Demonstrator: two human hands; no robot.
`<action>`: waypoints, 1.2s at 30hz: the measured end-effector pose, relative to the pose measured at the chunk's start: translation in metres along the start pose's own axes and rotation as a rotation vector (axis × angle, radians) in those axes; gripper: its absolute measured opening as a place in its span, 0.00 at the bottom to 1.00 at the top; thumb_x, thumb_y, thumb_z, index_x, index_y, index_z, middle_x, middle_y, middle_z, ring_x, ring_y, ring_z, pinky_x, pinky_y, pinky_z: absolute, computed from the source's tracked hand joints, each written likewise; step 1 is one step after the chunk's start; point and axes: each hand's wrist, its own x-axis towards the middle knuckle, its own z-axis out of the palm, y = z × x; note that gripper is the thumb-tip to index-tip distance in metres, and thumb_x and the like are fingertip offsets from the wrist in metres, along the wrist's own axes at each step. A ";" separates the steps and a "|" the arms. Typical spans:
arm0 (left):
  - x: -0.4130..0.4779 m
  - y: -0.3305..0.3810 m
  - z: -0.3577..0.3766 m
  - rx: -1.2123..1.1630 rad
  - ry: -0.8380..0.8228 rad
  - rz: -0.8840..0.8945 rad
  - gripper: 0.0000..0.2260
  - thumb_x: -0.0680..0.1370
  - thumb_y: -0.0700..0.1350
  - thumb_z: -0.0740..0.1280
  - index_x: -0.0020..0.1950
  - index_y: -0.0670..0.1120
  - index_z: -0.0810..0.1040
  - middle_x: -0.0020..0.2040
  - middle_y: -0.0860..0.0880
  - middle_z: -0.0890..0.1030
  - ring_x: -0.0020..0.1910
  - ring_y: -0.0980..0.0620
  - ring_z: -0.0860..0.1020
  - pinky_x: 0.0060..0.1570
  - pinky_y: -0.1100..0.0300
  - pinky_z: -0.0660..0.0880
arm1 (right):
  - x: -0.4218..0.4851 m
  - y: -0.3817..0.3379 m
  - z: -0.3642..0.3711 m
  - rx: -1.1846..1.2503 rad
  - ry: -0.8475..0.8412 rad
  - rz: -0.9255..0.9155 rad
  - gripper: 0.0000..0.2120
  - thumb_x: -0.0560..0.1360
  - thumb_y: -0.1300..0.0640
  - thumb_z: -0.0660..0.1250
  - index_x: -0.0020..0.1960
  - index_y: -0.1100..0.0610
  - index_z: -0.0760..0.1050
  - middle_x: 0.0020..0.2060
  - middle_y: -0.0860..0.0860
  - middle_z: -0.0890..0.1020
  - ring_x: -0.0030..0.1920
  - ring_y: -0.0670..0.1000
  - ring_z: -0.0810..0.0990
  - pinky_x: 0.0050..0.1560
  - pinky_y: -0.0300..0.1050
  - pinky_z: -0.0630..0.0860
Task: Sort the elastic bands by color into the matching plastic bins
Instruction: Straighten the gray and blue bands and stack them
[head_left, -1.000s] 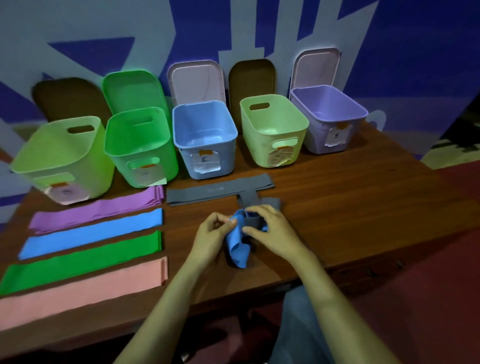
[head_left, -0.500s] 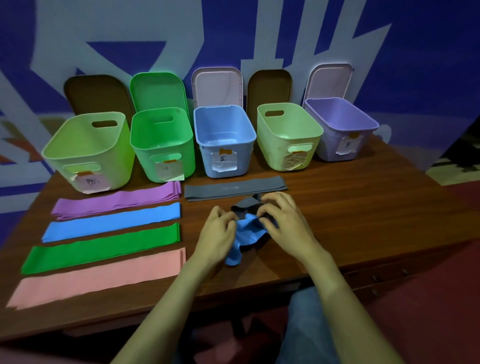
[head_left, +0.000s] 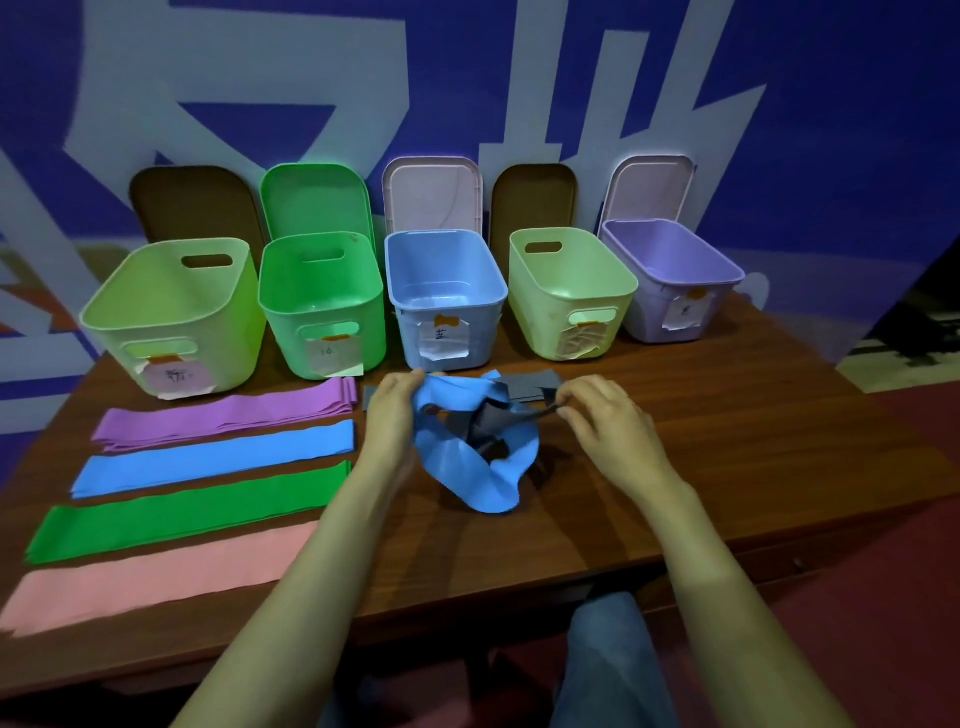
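A: Which band colours were noted?
B: A purple band (head_left: 223, 415), a blue strip (head_left: 218, 457), a green band (head_left: 187, 514) and a pink band (head_left: 156, 577) were recorded; a crumpled blue band (head_left: 462, 467) and a dark grey band (head_left: 485, 423) were seen too.
A: And the bins?
B: A lime bin (head_left: 208, 322), a green bin (head_left: 291, 332), a pale blue bin (head_left: 483, 332), a yellow-green bin (head_left: 535, 322) and a lilac bin (head_left: 644, 312) were listed.

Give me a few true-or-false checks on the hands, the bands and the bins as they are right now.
1. The left hand holds the tangled blue band. True.
2. The right hand pinches a pink band. False: it pinches the gray band.
3. The blue bin already holds a band. False: no band shows inside it.
4. Of the flat bands, the pink band lies nearest the front edge of the table. True.
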 end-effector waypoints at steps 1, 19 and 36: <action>-0.002 -0.002 0.002 0.043 0.002 -0.020 0.12 0.80 0.42 0.61 0.36 0.45 0.68 0.34 0.47 0.70 0.33 0.53 0.70 0.30 0.66 0.70 | 0.000 0.000 0.001 -0.007 0.011 0.020 0.04 0.77 0.56 0.62 0.51 0.51 0.73 0.51 0.44 0.74 0.52 0.46 0.70 0.43 0.44 0.68; -0.025 -0.023 -0.001 -0.056 -0.385 -0.321 0.15 0.80 0.51 0.59 0.40 0.42 0.73 0.52 0.40 0.82 0.42 0.48 0.84 0.37 0.57 0.80 | -0.007 -0.009 0.049 0.384 -0.164 0.320 0.11 0.75 0.65 0.63 0.55 0.55 0.72 0.54 0.48 0.75 0.55 0.47 0.73 0.49 0.36 0.66; -0.025 -0.038 0.015 -0.056 -0.188 -0.303 0.05 0.77 0.38 0.62 0.46 0.42 0.78 0.41 0.44 0.81 0.42 0.47 0.78 0.45 0.54 0.75 | -0.020 0.016 0.037 0.706 -0.033 0.454 0.09 0.75 0.56 0.67 0.54 0.57 0.78 0.54 0.50 0.78 0.54 0.48 0.76 0.52 0.39 0.71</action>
